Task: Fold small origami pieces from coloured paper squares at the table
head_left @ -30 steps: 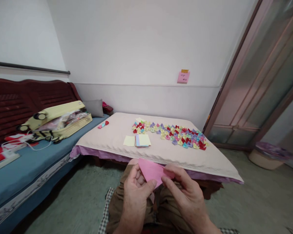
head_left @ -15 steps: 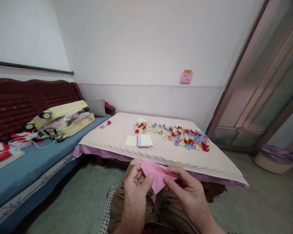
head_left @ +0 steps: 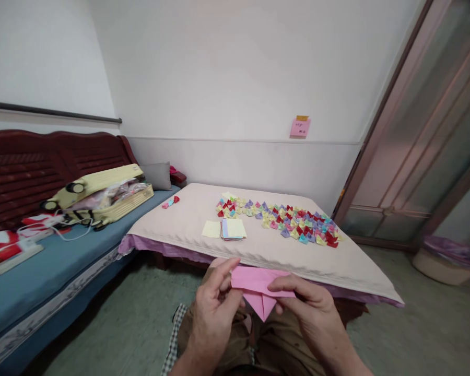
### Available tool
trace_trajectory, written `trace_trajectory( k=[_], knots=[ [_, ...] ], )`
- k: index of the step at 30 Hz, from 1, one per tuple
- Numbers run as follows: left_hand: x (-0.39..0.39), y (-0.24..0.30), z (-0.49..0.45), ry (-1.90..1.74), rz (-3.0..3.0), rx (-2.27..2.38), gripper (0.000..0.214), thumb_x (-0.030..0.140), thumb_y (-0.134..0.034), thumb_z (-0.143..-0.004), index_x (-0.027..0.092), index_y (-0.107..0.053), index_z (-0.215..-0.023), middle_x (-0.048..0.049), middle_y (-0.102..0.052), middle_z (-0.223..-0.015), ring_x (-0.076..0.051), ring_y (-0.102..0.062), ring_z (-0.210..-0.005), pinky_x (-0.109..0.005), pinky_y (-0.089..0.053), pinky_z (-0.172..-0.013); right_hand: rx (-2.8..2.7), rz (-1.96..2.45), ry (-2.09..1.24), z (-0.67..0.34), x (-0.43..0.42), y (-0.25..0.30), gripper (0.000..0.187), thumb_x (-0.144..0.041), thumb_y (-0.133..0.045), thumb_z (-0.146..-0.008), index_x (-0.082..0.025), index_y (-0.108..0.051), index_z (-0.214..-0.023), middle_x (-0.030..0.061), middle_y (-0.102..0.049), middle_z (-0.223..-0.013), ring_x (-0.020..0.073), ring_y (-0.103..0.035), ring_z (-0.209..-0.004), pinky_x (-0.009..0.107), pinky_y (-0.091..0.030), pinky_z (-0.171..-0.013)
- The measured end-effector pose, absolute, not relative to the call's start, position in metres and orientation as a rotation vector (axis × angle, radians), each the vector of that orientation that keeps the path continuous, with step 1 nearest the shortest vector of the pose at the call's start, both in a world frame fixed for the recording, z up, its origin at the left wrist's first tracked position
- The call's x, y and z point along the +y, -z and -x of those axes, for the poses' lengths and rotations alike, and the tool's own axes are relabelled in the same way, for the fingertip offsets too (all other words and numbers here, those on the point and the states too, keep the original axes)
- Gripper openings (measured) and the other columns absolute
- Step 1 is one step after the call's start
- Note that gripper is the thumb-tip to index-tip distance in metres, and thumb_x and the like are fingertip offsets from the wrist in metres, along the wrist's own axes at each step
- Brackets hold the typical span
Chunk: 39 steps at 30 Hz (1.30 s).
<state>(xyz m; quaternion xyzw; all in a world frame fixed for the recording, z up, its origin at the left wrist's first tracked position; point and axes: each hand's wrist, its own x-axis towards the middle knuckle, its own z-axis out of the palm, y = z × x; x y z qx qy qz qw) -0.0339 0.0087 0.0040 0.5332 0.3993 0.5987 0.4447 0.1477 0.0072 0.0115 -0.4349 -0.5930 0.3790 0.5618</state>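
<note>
Above my lap, both hands hold a folded piece of pink paper (head_left: 254,279). A straight band runs across its top, and a triangular point with a centre crease hangs below. My left hand (head_left: 217,305) pinches the left end, its index finger raised along the edge. At the right end, my right hand (head_left: 307,303) grips the paper with fingers on top and the thumb partly hidden. Beyond the hands, on the table, lies a stack of coloured paper squares (head_left: 234,228), with a pale yellow sheet (head_left: 211,228) beside it.
Many small folded paper pieces (head_left: 285,216) spread over the cloth-covered table (head_left: 172,224). A few more (head_left: 170,202) lie at its left. An open yellow suitcase (head_left: 109,196) rests on the blue-covered bench at left. A bin (head_left: 442,261) stands on the right.
The pink paper's upper part is now folded down into a straight band over the triangle. Both hands have shifted slightly, and the right fingers now lie across the band.
</note>
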Motion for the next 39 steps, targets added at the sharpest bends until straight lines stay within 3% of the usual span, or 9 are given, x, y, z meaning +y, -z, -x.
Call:
trace_trajectory(
  k=[5,9,15,22,26,33,39],
  knots=[
    [0.008,-0.004,0.04,-1.421,-1.481,0.982,0.017,0.021,-0.058,-0.082,0.02,-0.074,-0.084,-0.0016,-0.066,-0.062,-0.014,-0.062,-0.058,-0.022,-0.047,-0.057,-1.4,1.002,-0.972,-0.152,0.008,-0.008,0.009,-0.019,-0.065,-0.075,-0.021,-0.074,-0.076,-0.0004,-0.066,-0.058,0.0174,-0.062,-0.057,0.028,-0.047,-0.06],
    [0.009,-0.003,0.042,-1.446,-1.447,0.971,0.016,0.019,-0.057,-0.08,0.02,-0.072,-0.075,0.0007,-0.063,-0.059,-0.013,-0.06,-0.055,-0.021,-0.044,-0.056,-1.499,1.006,-0.933,-0.153,0.008,-0.013,0.013,-0.019,-0.062,-0.078,-0.019,-0.073,-0.072,0.0018,-0.069,-0.059,0.0184,-0.063,-0.061,0.028,-0.047,-0.064],
    [0.007,-0.003,0.044,-1.355,-1.406,0.878,0.014,0.021,-0.057,-0.078,0.018,-0.07,-0.084,0.0,-0.061,-0.062,-0.014,-0.055,-0.058,-0.022,-0.04,-0.055,-1.641,1.064,-0.815,-0.155,0.005,-0.025,0.015,-0.022,-0.059,-0.081,-0.02,-0.071,-0.074,0.0019,-0.07,-0.063,0.0189,-0.064,-0.064,0.028,-0.048,-0.064],
    [0.011,-0.009,0.038,-1.421,-1.479,1.121,0.004,0.016,-0.066,-0.071,0.017,-0.067,-0.068,0.0024,-0.056,-0.062,-0.011,-0.046,-0.058,-0.021,-0.035,-0.056,-1.748,1.08,-0.643,-0.154,0.003,-0.026,0.018,-0.033,-0.06,-0.084,-0.022,-0.073,-0.077,0.0036,-0.07,-0.074,0.0206,-0.063,-0.071,0.029,-0.048,-0.066],
    [0.012,-0.007,0.036,-1.43,-1.508,1.097,0.004,0.017,-0.065,-0.074,0.018,-0.067,-0.07,0.0016,-0.06,-0.066,-0.012,-0.05,-0.063,-0.021,-0.039,-0.061,-1.637,1.06,-0.663,-0.152,0.007,-0.019,0.013,-0.032,-0.064,-0.083,-0.024,-0.074,-0.082,0.0031,-0.072,-0.082,0.0216,-0.064,-0.08,0.031,-0.048,-0.074],
    [0.015,0.006,0.035,-1.464,-1.419,1.141,0.017,0.021,-0.068,-0.073,0.019,-0.07,-0.09,-0.0035,-0.07,-0.084,-0.018,-0.061,-0.073,-0.024,-0.046,-0.065,-1.595,1.126,-0.613,-0.153,0.009,-0.013,0.011,-0.032,-0.068,-0.079,-0.025,-0.074,-0.084,0.0032,-0.073,-0.085,0.0228,-0.065,-0.08,0.032,-0.049,-0.072],
    [0.012,0.003,0.033,-1.518,-1.543,1.353,0.014,0.022,-0.069,-0.073,0.024,-0.074,-0.085,-0.0002,-0.073,-0.081,-0.018,-0.064,-0.074,-0.024,-0.045,-0.068,-1.627,1.112,-0.38,-0.152,0.009,-0.013,0.014,-0.032,-0.066,-0.081,-0.025,-0.073,-0.091,0.0051,-0.073,-0.088,0.0234,-0.066,-0.082,0.033,-0.05,-0.074]
  ],
)
